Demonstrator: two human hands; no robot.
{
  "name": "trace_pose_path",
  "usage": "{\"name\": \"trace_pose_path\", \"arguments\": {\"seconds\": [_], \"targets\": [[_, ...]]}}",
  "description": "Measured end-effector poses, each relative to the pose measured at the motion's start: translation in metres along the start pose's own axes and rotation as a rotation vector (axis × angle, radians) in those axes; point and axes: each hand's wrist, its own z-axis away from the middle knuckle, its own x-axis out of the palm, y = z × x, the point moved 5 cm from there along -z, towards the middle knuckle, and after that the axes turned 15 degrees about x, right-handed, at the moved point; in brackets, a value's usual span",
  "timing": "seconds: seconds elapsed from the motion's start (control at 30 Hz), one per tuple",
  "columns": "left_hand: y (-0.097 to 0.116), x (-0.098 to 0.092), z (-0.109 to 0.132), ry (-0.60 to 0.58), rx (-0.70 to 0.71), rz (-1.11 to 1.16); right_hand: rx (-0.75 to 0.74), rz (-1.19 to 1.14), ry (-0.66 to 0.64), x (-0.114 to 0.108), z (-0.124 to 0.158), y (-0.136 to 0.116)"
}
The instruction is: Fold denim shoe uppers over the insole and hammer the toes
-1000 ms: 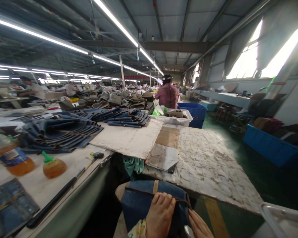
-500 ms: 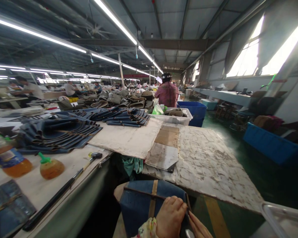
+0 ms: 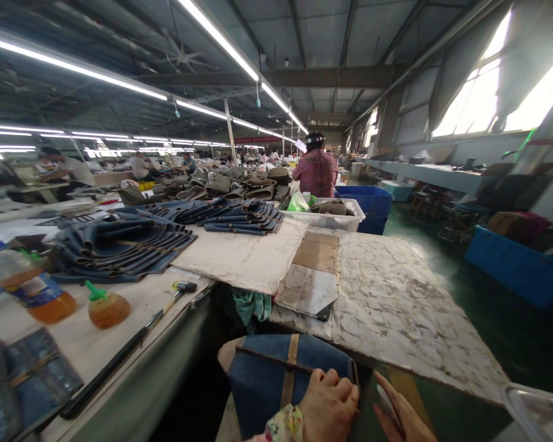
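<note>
Blue piece [image 3: 262, 390], tan-banded, held

Head view: located just this side of the mottled table [image 3: 400, 294]. Left hand [image 3: 330, 402] grasps its edge; right hand [image 3: 409, 417], clear of it, pinches a slim pale object [image 3: 387, 402], kind unclear. Advisable: firm left hold, edge unshifting.

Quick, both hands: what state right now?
Left hand: closed, holding the blue piece near its right edge.
Right hand: holding a thin pale object, too unclear to identify.
</note>
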Motion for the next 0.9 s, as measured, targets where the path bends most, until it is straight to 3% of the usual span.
{"name": "trace_pose_path", "arguments": {"seconds": [0.1,0.27,0.5,0.73,0.9], "targets": [[-0.002,0.001,0.001,0.037,-0.031,0.005,-0.009,0.026,0.045,0.007,-0.01,-0.012],[-0.006,-0.011,0.01,0.086,0.019,0.047,-0.119,0.062,-0.02,0.015,-0.015,-0.033],[-0.018,-0.027,0.029,0.096,-0.106,0.141,-0.199,0.171,-0.042,0.002,-0.012,-0.037],[-0.02,-0.026,0.03,0.102,-0.121,0.187,-0.228,0.204,-0.097,0.017,-0.007,-0.041],[-0.026,-0.034,0.037,0.084,-0.151,0.205,-0.245,0.183,-0.109,0.026,-0.014,-0.062]]}}
